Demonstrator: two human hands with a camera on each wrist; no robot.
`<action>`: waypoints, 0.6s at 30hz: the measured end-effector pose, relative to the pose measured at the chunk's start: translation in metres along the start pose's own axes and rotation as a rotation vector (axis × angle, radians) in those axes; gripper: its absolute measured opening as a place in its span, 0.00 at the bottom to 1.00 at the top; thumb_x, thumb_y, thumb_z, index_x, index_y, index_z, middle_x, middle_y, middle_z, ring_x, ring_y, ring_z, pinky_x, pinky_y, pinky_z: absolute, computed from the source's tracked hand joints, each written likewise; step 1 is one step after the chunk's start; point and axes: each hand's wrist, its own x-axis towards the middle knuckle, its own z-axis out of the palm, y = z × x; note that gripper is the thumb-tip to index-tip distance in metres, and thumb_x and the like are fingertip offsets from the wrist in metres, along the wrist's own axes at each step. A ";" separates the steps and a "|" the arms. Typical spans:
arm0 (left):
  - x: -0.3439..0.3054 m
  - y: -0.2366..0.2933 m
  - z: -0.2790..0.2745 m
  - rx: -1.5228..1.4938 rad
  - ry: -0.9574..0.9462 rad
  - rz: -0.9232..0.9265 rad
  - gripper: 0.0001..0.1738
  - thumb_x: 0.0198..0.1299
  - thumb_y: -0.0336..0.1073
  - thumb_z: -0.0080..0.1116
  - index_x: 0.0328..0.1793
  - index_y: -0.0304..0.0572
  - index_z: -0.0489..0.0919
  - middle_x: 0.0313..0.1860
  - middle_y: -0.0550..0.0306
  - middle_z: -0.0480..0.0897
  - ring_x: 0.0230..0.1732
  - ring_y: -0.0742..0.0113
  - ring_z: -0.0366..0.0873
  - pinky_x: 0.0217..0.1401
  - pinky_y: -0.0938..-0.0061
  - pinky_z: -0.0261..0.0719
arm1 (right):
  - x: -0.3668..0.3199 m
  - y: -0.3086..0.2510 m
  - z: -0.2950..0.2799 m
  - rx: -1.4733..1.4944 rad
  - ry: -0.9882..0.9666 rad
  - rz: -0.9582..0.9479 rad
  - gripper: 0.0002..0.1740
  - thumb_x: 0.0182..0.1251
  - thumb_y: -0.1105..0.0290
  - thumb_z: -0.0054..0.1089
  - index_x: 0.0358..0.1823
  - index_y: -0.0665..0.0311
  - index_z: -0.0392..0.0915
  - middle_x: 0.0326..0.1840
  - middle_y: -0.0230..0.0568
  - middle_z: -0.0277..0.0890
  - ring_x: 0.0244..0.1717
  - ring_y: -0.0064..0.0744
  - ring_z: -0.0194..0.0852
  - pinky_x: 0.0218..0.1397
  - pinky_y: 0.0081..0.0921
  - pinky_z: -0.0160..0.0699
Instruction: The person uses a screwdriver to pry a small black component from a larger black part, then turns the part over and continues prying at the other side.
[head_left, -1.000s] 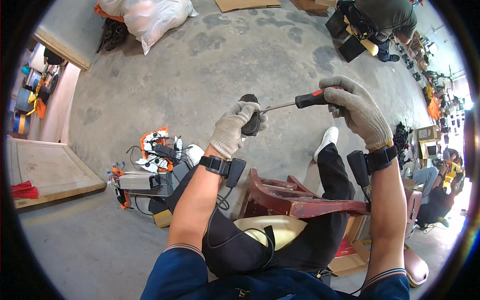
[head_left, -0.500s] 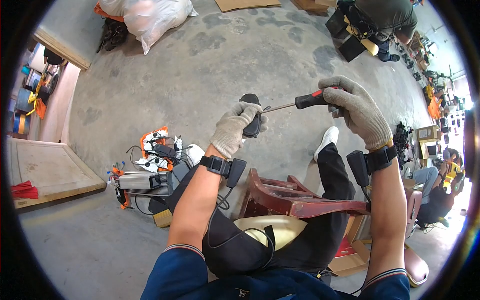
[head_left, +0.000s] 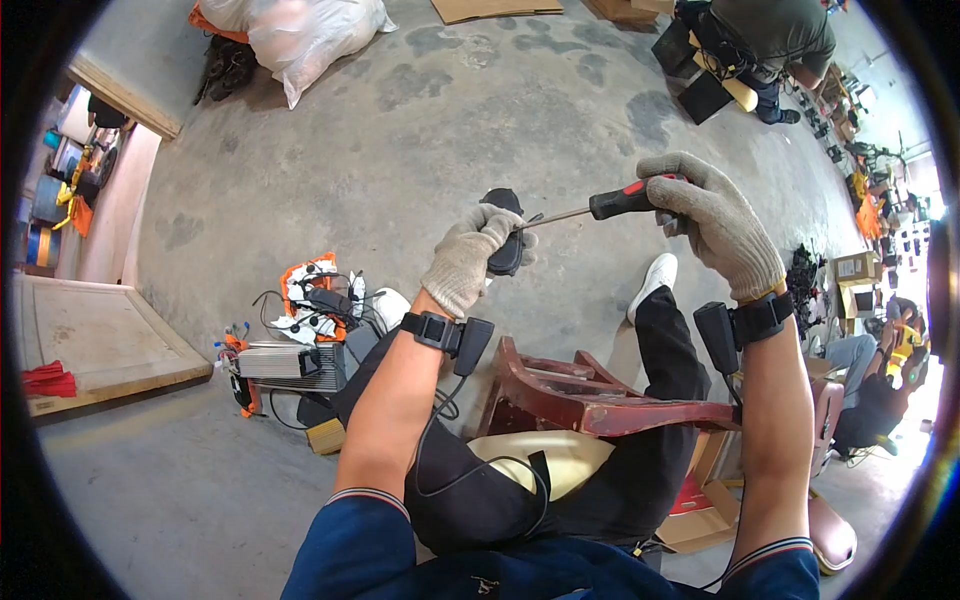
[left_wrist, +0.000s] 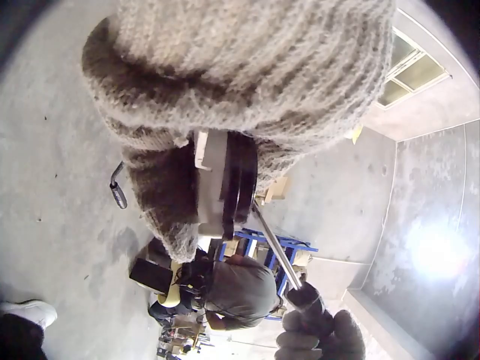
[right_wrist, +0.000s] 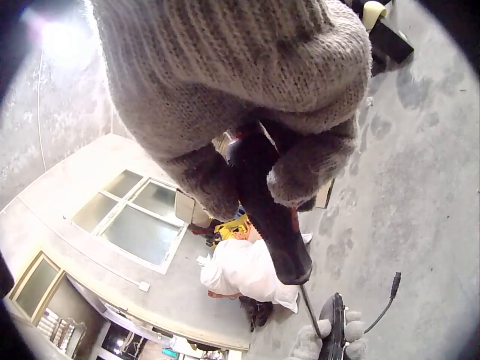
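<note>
In a knitted glove, my left hand grips a small black oval part, which the left wrist view shows edge-on as a dark and pale grey piece. A short cable with a plug hangs from it in the right wrist view. My gloved right hand holds a black and red screwdriver by its handle, fingers curled round it. Its metal shaft points left and meets the black part's edge; the exact contact of the tip is hidden.
A dark red wooden chair frame stands between my legs. On the floor at left lie a finned metal box and orange-white parts with cables. White bags lie far left, another person is far right, and cardboard boxes stand at right.
The left hand and the black part have shifted very slightly, down and to the right. The right hand and screwdriver have barely moved, and both grips are the same.
</note>
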 end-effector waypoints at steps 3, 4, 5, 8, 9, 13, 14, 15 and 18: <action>0.002 -0.003 -0.003 -0.041 -0.006 0.007 0.12 0.78 0.40 0.58 0.52 0.38 0.80 0.45 0.43 0.89 0.44 0.56 0.91 0.49 0.62 0.94 | -0.001 -0.001 -0.001 -0.016 0.001 0.011 0.20 0.71 0.59 0.67 0.56 0.65 0.85 0.33 0.32 0.77 0.30 0.18 0.73 0.35 0.18 0.74; 0.002 -0.004 -0.004 -0.060 -0.008 0.008 0.12 0.78 0.40 0.57 0.52 0.38 0.80 0.46 0.43 0.89 0.44 0.55 0.91 0.49 0.61 0.94 | -0.001 -0.001 -0.001 -0.016 0.001 0.011 0.20 0.71 0.59 0.67 0.56 0.65 0.85 0.33 0.32 0.77 0.30 0.18 0.73 0.35 0.18 0.74; 0.003 -0.004 -0.004 -0.060 -0.008 0.008 0.12 0.78 0.40 0.57 0.52 0.38 0.80 0.46 0.43 0.89 0.44 0.55 0.91 0.49 0.61 0.94 | -0.002 -0.002 -0.001 -0.011 0.002 0.008 0.20 0.71 0.59 0.66 0.56 0.65 0.85 0.34 0.32 0.78 0.31 0.18 0.74 0.35 0.18 0.75; 0.003 -0.004 -0.006 -0.055 0.020 -0.013 0.12 0.79 0.40 0.56 0.52 0.38 0.80 0.48 0.41 0.88 0.46 0.54 0.91 0.50 0.60 0.94 | -0.001 0.002 -0.002 0.013 0.002 -0.003 0.19 0.72 0.60 0.66 0.56 0.65 0.85 0.35 0.33 0.78 0.32 0.19 0.74 0.36 0.19 0.76; 0.003 -0.004 -0.007 -0.070 0.012 -0.009 0.12 0.79 0.40 0.56 0.52 0.38 0.80 0.48 0.41 0.88 0.46 0.53 0.90 0.51 0.59 0.94 | -0.001 0.003 -0.003 0.032 0.000 -0.010 0.19 0.72 0.60 0.66 0.56 0.65 0.85 0.36 0.33 0.79 0.32 0.19 0.74 0.36 0.19 0.76; 0.002 -0.004 -0.007 -0.153 -0.001 -0.010 0.12 0.79 0.41 0.56 0.52 0.39 0.81 0.49 0.40 0.88 0.48 0.51 0.90 0.53 0.57 0.94 | -0.002 0.001 0.000 0.063 0.008 -0.015 0.19 0.72 0.60 0.66 0.56 0.66 0.84 0.39 0.35 0.80 0.34 0.20 0.75 0.37 0.20 0.77; 0.001 -0.003 -0.006 -0.153 -0.001 -0.010 0.12 0.79 0.41 0.56 0.52 0.39 0.81 0.49 0.40 0.88 0.48 0.51 0.90 0.53 0.57 0.94 | -0.002 0.001 0.000 0.061 0.002 -0.015 0.19 0.72 0.60 0.66 0.56 0.66 0.84 0.40 0.36 0.80 0.35 0.20 0.76 0.38 0.20 0.78; 0.001 -0.003 -0.005 -0.158 -0.006 -0.002 0.12 0.79 0.40 0.56 0.52 0.39 0.81 0.49 0.40 0.88 0.48 0.50 0.90 0.53 0.57 0.93 | -0.002 0.001 -0.001 0.060 -0.004 -0.014 0.19 0.72 0.61 0.66 0.56 0.67 0.84 0.41 0.36 0.80 0.36 0.20 0.76 0.38 0.20 0.78; 0.000 -0.003 -0.004 -0.172 -0.008 0.007 0.12 0.79 0.40 0.55 0.52 0.39 0.82 0.49 0.40 0.88 0.49 0.50 0.90 0.54 0.57 0.93 | -0.002 0.000 -0.001 0.061 -0.013 -0.006 0.19 0.72 0.61 0.66 0.56 0.67 0.84 0.41 0.36 0.80 0.36 0.20 0.76 0.39 0.20 0.79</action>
